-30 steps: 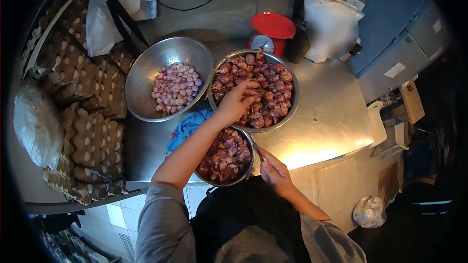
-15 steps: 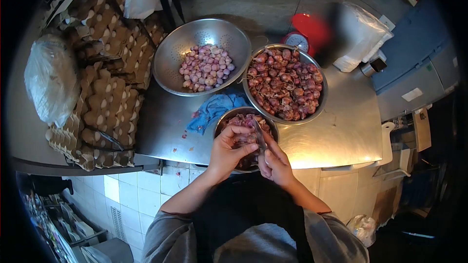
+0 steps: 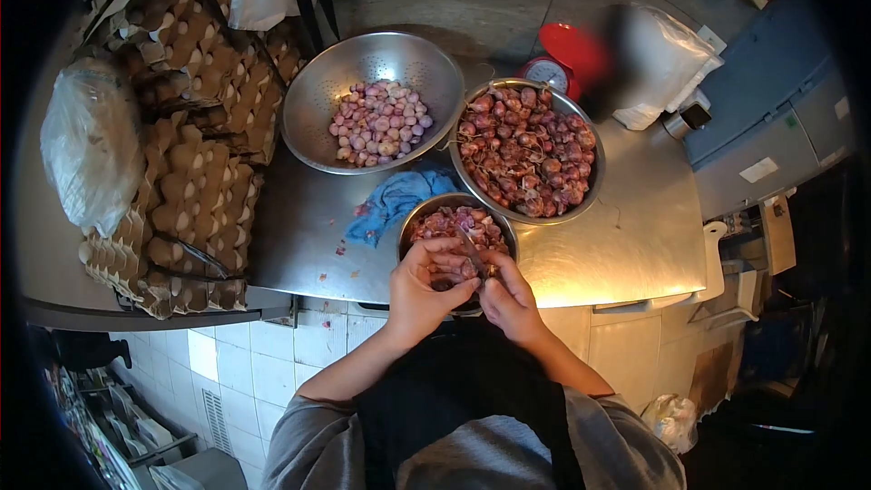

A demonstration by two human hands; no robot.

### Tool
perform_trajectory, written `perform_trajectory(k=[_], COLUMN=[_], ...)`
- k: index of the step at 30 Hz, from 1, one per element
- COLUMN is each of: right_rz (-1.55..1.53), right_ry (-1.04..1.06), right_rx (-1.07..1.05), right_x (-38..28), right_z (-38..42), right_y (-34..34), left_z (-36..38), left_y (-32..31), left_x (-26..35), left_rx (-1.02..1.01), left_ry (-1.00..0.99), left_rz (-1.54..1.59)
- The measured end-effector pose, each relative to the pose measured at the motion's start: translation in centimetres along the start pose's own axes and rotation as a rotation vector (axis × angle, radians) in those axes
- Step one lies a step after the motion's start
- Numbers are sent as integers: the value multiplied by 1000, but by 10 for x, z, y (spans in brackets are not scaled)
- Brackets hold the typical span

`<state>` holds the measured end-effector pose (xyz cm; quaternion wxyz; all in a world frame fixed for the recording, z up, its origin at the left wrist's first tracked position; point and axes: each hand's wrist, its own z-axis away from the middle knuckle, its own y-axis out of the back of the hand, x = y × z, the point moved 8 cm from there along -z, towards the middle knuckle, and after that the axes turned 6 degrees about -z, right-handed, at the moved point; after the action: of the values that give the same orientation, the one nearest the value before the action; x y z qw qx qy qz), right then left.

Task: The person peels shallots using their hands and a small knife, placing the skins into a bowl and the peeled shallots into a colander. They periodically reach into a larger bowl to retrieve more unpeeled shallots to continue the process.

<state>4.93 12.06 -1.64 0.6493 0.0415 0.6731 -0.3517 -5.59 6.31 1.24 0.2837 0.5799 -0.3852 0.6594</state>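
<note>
Over a small metal bowl of shallot skins, my left hand pinches a shallot between thumb and fingers. My right hand is closed around a small knife; its blade points up and away, close against the shallot. The knife's handle is hidden in the palm. Behind and to the right, a larger metal bowl is full of unpeeled red shallots. At the back left, a metal colander holds peeled shallots.
A crumpled blue cloth lies left of the small bowl on the steel table. Stacked egg trays and a plastic bag fill the left. A red scale stands behind the large bowl, beside another plastic bag.
My right hand has turned and drawn its fingers in toward the shallot, with the knife now lower between the hands. My left hand stays almost in place. The view has shifted slightly.
</note>
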Motion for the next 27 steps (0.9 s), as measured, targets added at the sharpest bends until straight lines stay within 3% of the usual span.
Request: perform_trajectory(k=[4,11,13,21,23,27], right_rz=[-444,-185,-98,-317,-469,-214], right_ry=[-174,-100,-69,-241,-279,-57], right_rx=[-59,94,126,-4,12,214], right_x=[2,-9,-4,4,2,-33], right_z=[6,-6,-6,0,-1,-19], right_y=[-2,16,10,1,7,54], left_z=[-6,-8,-8,-8,-7,-12], left_y=[6,-9,-11,-5,-6,-3], left_x=[-14,-20,-20,-22,-24,-26], left_rx=[14,-88,-115,-139,-154,-156], left_ry=[-22,181,78,-12,79,179], left_rz=[-25,263,196,-46,120,282])
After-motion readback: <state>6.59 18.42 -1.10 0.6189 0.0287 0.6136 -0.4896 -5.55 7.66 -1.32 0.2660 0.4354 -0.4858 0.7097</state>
